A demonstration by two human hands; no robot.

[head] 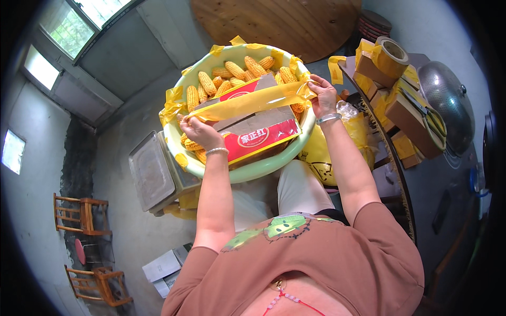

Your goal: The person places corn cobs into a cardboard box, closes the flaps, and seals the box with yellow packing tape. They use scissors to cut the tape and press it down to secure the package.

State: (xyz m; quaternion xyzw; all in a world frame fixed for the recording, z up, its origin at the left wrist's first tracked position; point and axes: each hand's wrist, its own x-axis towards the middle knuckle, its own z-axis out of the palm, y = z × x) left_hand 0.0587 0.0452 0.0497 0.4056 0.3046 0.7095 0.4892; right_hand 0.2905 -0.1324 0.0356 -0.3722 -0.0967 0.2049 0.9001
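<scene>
A strip of yellow packing tape (pixel 253 102) is stretched between my hands above a grey and red cardboard box (pixel 257 136). My left hand (pixel 202 133) pinches its left end, and my right hand (pixel 323 94) grips the bunched right end. The box lies in a pale green plastic basin (pixel 253 173), its top flaps meeting with a narrow dark gap between them. Around it in the basin are several cobs of yellow corn (pixel 237 71). More tape pieces (pixel 174 100) hang along the basin's rim.
At right, a table (pixel 425 185) bears a tape roll (pixel 395 51), cardboard blocks, scissors (pixel 425 112) and a perforated metal lid (pixel 446 102). A yellow bag (pixel 322 158) stands beside my leg. A platform scale (pixel 152 170) is left of the basin; wooden chairs (pixel 89 215) stand by the wall.
</scene>
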